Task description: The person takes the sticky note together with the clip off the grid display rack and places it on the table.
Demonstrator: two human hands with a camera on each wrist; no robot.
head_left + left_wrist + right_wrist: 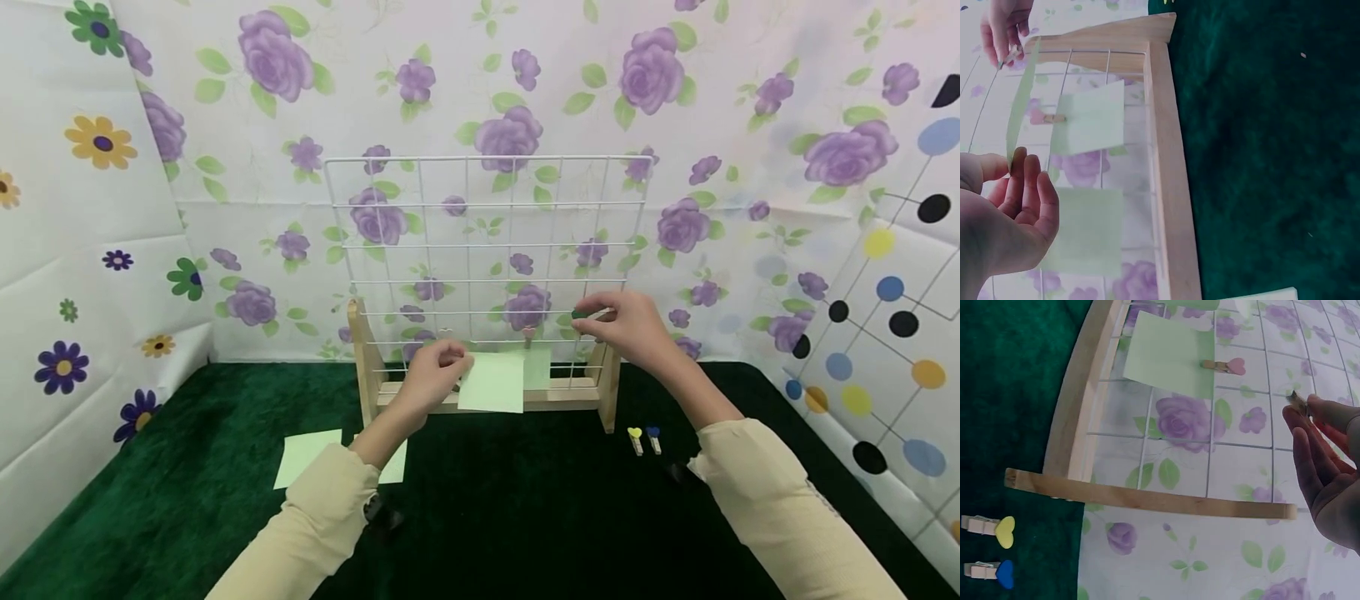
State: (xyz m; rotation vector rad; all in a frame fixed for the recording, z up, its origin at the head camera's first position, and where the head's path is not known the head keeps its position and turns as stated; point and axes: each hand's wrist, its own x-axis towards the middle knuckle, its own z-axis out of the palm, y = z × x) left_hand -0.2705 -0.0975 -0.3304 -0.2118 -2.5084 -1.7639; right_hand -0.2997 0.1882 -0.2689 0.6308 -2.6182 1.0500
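Note:
My left hand (431, 379) pinches the left edge of a pale green sheet of paper (491, 383) in front of the wire grid (487, 203). Behind it, a second green sheet (1169, 356) hangs on the grid from a clothespin with a pink heart (1235, 366). Another green sheet (1082, 231) is on the grid beyond my left hand in the left wrist view. My right hand (633, 329) pinches a small wooden clothespin (1298, 402) near the grid's right side; its green top (577, 314) shows in the head view, and fingers cover part of it.
Wooden feet (609, 392) support the grid on a dark green cloth (510, 517). Clothespins with a yellow heart (636, 434) and a blue heart (653, 432) lie at right. More green sheets (307, 454) lie at left, partly under my left forearm. Flowered sheeting stands behind.

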